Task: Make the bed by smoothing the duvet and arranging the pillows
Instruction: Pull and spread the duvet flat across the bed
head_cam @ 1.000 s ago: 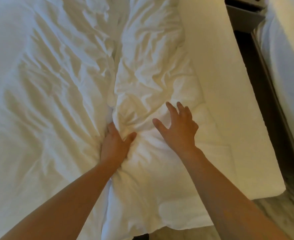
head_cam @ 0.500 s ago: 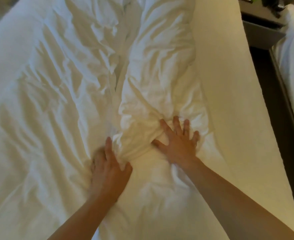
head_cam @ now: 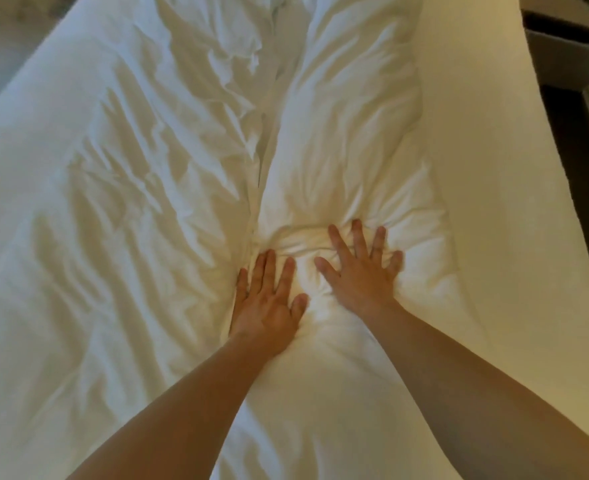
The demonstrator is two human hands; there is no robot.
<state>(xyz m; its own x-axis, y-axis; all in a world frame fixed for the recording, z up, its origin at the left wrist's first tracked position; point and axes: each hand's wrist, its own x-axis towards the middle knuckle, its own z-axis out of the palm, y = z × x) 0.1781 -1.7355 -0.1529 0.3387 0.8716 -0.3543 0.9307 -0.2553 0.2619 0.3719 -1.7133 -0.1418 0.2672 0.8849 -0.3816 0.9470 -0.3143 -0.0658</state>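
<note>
Roughly early-stage: duvet (head_cam: 348,140) is bunched in a long ridge running ahead of both hands, with heavy creases left of the left hand (head_cam: 268,308) and uncovered mattress (head_cam: 487,188) right of the right hand (head_cam: 360,277). Pillows aren't in view (can't judge them). Both arms reach forward, palms down, fingers straight and spread, pressing the ridge's near end.

We see the duvet (head_cam: 140,209) as plain white, its creases shaded cream and pale tan, and turning faintly bluish toward 9 o'clock. At 3 o'clock the sheet (head_cam: 487,209) is a smooth, even cream, warmer and yellower than the duvet. At 10 o'clock we find the floor (head_cam: 2,39) a blurred, mottled grey. At 1 o'clock the nightstand (head_cam: 563,62) is dull grey, and the strip (head_cam: 571,150) under it is almost black.
</note>
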